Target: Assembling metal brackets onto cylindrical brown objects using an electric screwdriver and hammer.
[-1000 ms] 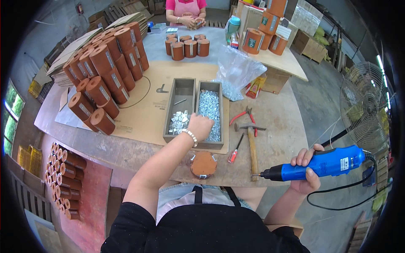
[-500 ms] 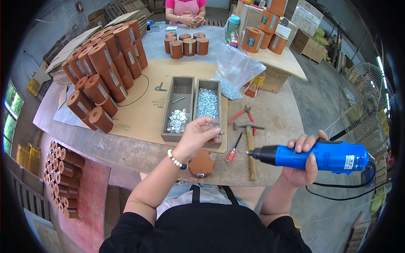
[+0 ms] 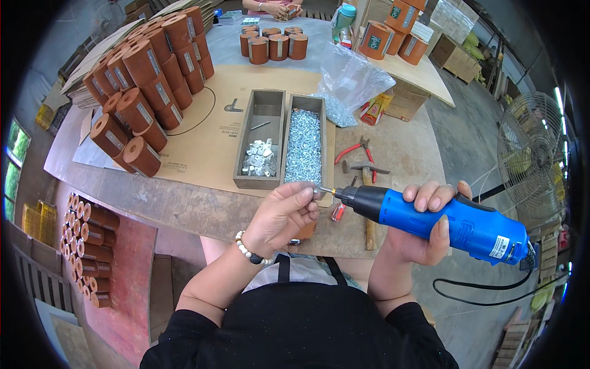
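My right hand (image 3: 430,221) is wrapped round a blue electric screwdriver (image 3: 473,230), whose bit points left. Pinched between thumb and fingers of my left hand (image 3: 284,212) is a small shiny metal piece (image 3: 318,192). The bit tip meets or nearly meets this piece; the fingers partly hide it. Below my left hand, mostly covered, lies a round brown block (image 3: 306,232) on the table's near edge. Just beyond the hand stand two grey trays: the right tray (image 3: 323,123) holds many silvery screws (image 3: 304,144), the left tray (image 3: 246,123) small pale metal plates (image 3: 260,157) and a metal rod (image 3: 260,125).
Red-handled pliers (image 3: 353,149), a hammer (image 3: 367,167) and a red screwdriver (image 3: 338,212) lie right of the trays. Brown cylinders (image 3: 141,67) are stacked at left, with more (image 3: 278,46) at the back. A plastic bag (image 3: 353,74) sits behind; a co-worker's hands (image 3: 283,10) show at the far edge.
The blue screwdriver has moved left, bringing its bit to the metal piece in my left hand. My left hand has turned toward it. The view has tilted slightly downward.
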Demonstrator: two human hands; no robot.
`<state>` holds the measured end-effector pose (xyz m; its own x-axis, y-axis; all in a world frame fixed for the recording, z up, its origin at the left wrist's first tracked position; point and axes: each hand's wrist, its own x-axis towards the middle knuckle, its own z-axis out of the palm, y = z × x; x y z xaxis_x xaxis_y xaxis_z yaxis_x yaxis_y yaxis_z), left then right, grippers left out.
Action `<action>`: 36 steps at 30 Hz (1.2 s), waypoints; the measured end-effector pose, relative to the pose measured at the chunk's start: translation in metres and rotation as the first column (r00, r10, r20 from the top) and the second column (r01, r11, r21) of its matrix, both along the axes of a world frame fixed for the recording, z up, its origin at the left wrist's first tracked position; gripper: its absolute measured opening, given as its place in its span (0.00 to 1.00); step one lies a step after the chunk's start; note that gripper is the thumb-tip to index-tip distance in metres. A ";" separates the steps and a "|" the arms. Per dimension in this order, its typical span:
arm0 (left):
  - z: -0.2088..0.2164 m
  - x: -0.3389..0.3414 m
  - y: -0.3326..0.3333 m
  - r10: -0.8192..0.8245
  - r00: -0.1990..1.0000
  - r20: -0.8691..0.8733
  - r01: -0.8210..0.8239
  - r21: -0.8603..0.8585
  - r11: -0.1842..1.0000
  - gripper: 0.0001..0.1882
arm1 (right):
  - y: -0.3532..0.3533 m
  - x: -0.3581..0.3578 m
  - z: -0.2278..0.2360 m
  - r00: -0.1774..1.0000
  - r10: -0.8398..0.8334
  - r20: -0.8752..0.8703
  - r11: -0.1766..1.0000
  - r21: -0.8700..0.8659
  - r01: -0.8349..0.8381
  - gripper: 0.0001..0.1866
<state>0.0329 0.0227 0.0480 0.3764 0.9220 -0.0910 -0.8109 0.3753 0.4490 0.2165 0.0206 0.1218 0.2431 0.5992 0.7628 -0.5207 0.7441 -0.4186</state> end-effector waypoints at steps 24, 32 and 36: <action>-0.011 -0.011 -0.003 0.009 0.945 -0.327 0.077 0.250 0.965 0.06 | -0.002 0.006 0.003 0.989 0.141 0.040 0.990 -0.009 -0.141 0.31; -0.019 -0.015 -0.006 -0.111 0.896 -0.429 0.223 0.220 0.950 0.07 | -0.003 0.008 0.004 0.967 0.236 0.099 0.968 0.056 -0.243 0.33; -0.016 -0.014 -0.007 -0.145 0.869 -0.473 0.249 0.163 0.955 0.07 | -0.007 0.005 0.008 0.951 0.271 0.151 0.951 0.111 -0.288 0.32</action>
<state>0.0190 0.0153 0.0324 0.5174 0.8491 -0.1061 -0.4192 0.3597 0.8336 0.2219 0.0140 0.1293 -0.0281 0.5222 0.8524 -0.6620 0.6292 -0.4073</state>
